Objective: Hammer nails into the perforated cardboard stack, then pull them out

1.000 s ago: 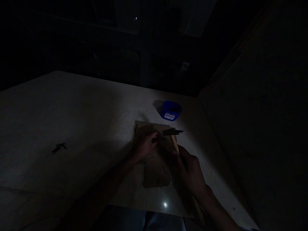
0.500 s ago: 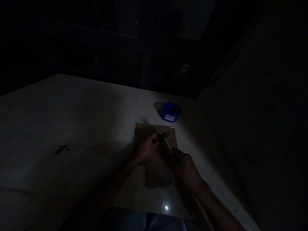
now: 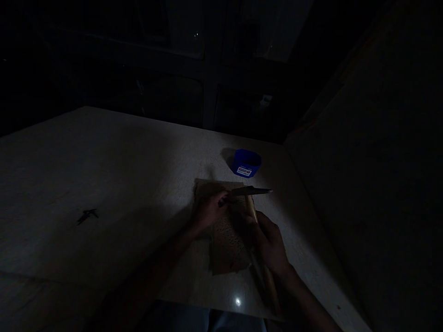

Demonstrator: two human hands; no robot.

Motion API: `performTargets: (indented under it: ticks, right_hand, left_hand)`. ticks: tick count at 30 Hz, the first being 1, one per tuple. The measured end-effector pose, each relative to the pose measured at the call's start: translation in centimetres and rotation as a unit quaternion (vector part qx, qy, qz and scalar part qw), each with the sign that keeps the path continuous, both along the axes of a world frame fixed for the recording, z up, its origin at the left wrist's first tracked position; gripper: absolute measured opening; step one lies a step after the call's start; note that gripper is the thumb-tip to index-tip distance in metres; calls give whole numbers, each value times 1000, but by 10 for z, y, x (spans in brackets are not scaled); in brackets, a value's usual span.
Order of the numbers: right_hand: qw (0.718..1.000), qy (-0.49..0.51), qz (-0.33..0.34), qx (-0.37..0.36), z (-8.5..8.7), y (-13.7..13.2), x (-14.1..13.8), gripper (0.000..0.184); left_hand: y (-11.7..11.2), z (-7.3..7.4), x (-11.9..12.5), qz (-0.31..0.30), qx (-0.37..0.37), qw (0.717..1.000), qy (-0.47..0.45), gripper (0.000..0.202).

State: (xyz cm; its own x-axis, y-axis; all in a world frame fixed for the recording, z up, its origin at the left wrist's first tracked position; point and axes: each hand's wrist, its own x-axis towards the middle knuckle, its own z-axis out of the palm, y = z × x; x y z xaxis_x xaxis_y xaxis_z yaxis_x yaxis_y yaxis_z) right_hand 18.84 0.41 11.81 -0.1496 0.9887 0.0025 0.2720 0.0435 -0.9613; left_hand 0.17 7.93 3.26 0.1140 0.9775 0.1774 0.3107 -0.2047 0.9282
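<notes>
The scene is very dark. A brown piece of board or leather (image 3: 226,240) dotted with small holes lies on the pale table (image 3: 121,175). My left hand (image 3: 209,211) rests on it, fingers closed in a pinch around a small dark punch or nail (image 3: 223,201) held upright on the piece. My right hand (image 3: 270,242) grips the wooden handle of a hammer (image 3: 254,210). Its dark metal head (image 3: 251,190) is level with the top of the small dark tool, just to its right.
A small blue tub with a white label (image 3: 246,162) stands behind the piece. A little dark object (image 3: 86,215) lies far left on the table. A dark wall rises along the table's right edge, and dark cabinets stand behind.
The hammer head came down onto the small tool half a second ago and is now lifted again, turned sideways. My left hand stayed in place.
</notes>
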Motion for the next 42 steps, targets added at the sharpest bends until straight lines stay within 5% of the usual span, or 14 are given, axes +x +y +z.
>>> performTargets:
  ticks: [4, 7, 17, 42]
  right_hand:
    - [974, 191, -49, -107, -14, -14, -18, 40]
    - [958, 247, -85, -121, -27, -24, -31, 38]
    - [937, 282, -187, -89, -46, -32, -42, 36]
    - [922, 327, -190, -87, -55, -30, -45, 35]
  left_hand:
    - [1, -5, -1, -21, 22, 999, -17, 46]
    - [0, -4, -1, -18, 7, 1000, -15, 44]
    - [-4, 10, 0, -49, -34, 997, -43, 38]
    - [0, -6, 1, -120, 26, 988, -93, 45]
